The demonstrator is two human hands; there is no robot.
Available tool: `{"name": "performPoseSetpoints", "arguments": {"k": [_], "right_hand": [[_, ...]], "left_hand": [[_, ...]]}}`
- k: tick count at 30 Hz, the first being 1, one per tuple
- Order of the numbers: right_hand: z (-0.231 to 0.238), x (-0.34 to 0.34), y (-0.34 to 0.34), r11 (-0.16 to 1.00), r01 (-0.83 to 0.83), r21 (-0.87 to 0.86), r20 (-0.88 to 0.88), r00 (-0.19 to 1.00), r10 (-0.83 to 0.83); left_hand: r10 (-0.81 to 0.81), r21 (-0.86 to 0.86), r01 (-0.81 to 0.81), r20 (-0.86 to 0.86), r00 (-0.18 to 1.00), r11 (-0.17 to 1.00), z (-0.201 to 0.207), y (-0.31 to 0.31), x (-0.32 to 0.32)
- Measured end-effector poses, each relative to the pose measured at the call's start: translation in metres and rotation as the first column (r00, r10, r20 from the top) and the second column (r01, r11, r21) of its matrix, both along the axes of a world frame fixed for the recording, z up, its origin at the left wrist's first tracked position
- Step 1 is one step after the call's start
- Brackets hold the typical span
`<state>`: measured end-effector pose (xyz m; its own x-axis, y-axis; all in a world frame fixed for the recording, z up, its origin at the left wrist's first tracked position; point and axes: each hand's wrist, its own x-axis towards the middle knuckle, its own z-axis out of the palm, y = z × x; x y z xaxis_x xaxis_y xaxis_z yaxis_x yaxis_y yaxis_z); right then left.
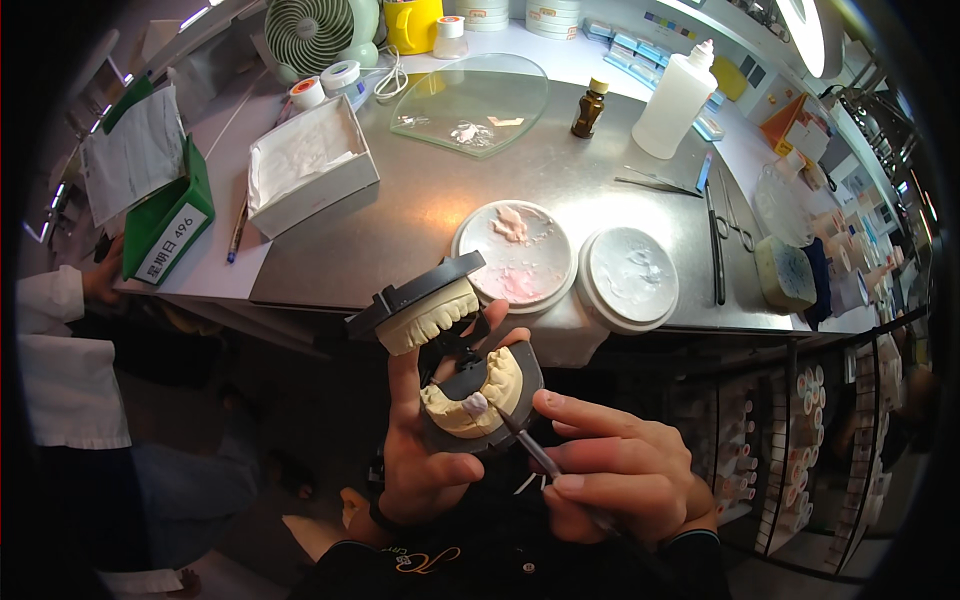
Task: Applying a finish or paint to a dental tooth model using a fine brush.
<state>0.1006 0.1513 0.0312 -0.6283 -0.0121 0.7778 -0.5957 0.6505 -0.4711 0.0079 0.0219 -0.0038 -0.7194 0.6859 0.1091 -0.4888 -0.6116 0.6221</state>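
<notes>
My left hand (425,465) is wrapped round a dental articulator (533,385) with dark plates, hinged wide apart above my lap. Its upper plate carries a cream plaster tooth model (430,318). A horseshoe-shaped cream lower model (503,380) is fixed to the other plate. One whitish tooth (475,404) stands out at the front of the lower arch. In a pinch, my right hand (630,470) holds a slim brush (540,455) with a metal ferrule. The brush tip is at the lower model beside the whitish tooth; whether it touches cannot be made out.
Two round palettes (632,275) with pink and white paste stand at the bench edge. Behind are a tissue box (312,165), glass plate (470,105), brown bottle (590,108) and white squeeze bottle (672,105). Tweezers (658,183) lie right. Another person's sleeve (70,390) is at left.
</notes>
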Motion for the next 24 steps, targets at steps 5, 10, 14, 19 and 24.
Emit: {"name": "performPoseSetpoints", "arguments": {"k": [5,10,14,19,24], "right_hand": [[0.005,0.014,0.005,0.998,-0.010,-0.065,0.035,0.999,0.012],[0.006,0.032,0.026,0.962,0.270,0.029,0.447,0.858,-0.254],[-0.030,0.020,0.041,0.832,0.534,0.151,0.646,0.584,-0.492],[-0.056,0.021,0.040,0.901,0.367,-0.231,0.579,0.796,-0.176],[-0.036,0.031,0.034,0.612,0.489,-0.621,0.772,0.519,0.368]], "left_hand": [[0.025,0.000,-0.025,0.001,1.000,1.000,0.000,-0.003,0.001],[0.070,0.000,-0.070,-0.071,0.995,0.998,-0.007,-0.007,0.001],[0.190,-0.119,-0.223,-0.236,0.953,0.968,-0.007,-0.008,0.007],[0.156,-0.283,-0.265,-0.356,0.922,0.922,-0.014,-0.014,0.013],[0.015,-0.476,-0.356,-0.582,0.813,0.804,-0.030,-0.024,0.017]]}}
